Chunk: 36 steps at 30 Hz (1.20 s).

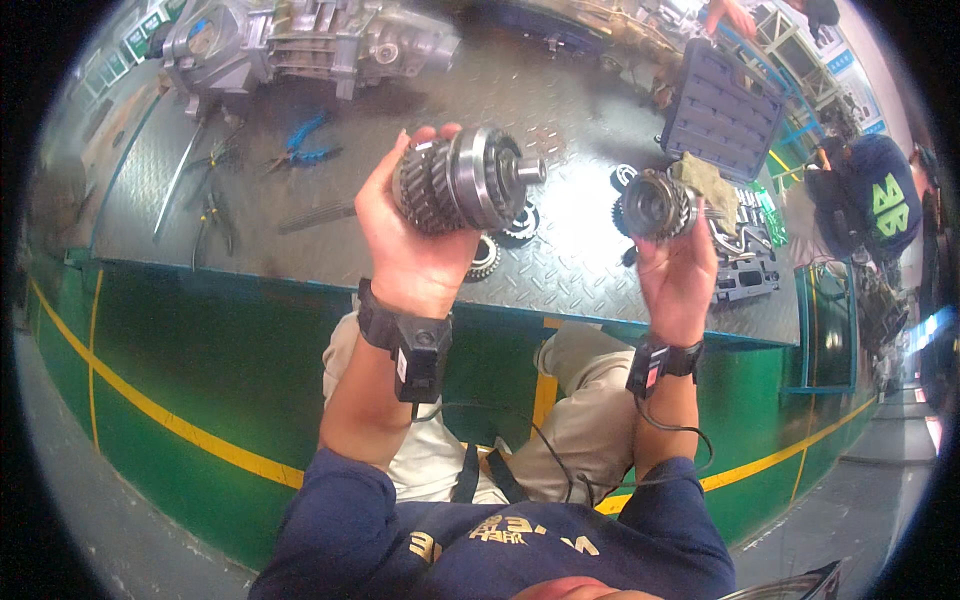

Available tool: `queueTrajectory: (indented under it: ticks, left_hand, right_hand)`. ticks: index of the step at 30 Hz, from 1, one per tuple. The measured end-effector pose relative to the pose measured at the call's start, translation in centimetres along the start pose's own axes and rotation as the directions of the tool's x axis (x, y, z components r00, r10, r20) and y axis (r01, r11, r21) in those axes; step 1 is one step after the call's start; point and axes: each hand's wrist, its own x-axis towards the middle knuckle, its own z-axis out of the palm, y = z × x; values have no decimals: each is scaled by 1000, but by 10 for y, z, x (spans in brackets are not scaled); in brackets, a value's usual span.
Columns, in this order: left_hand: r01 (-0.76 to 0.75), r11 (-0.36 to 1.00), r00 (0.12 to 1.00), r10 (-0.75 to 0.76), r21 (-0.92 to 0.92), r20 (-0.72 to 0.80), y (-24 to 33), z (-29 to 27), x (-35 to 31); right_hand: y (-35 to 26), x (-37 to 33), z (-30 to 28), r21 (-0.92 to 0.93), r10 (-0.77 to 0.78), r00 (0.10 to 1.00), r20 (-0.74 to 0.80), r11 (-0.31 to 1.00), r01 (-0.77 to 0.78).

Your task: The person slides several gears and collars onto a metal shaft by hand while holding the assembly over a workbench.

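Observation:
My left hand (420, 262) is wrapped round a gear shaft assembly (455, 180), a thick stack of helical gears and smooth rings. Its thin bare shaft end points to the right, and the whole piece is held up above the bench. In my right hand (680, 280) is a single gear (658, 207) with a round hollow centre facing me, raised over the bench's right part. Below and between the hands, a dark toothed ring (521, 226) lies on the metal bench (330, 235), with another toothed ring (485, 258) beside it.
A large gearbox casing (300, 50) stands at the back left. Blue-handled pliers (308, 145), black pliers (212, 225) and a long rod (178, 180) lie at left. An open tool case (725, 108) and a brown cloth (708, 185) are at right. Another person (865, 195) is beyond the bench's right end.

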Motion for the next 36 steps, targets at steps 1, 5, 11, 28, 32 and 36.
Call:
queueTrajectory:
  ticks: [1, 5, 11, 28, 32, 36]
  left_hand:
    - [-2, 1000, 1000, 1, -27, -19, 0, -2, -1]
    - [10, 1000, 999, -9, 11, -51, -21, 11, -9]
    - [24, 999, 1000, -23, 35, -12, -38, 17, -15]
    - [-200, 883, 971, 237, 424, -37, -55, 31, -20]
    - [-320, 783, 945, 305, 534, 120, -47, 36, -22]
    - [-351, 697, 929, 340, 626, 142, -40, 50, -27]
  right_hand:
    - [4, -2, 6, 240, 56, 996, 71, 968, -71]
    - [18, -5, -1, 427, 189, 964, 187, 868, -253]
    - [23, -12, 24, 355, 173, 979, 110, 913, -202]
    - [43, -25, 44, 95, -78, 993, 90, 993, 69]
    - [52, -25, 48, 246, 3, 992, 127, 969, -34]
    - [66, -29, 54, 384, 147, 986, 78, 908, -166]
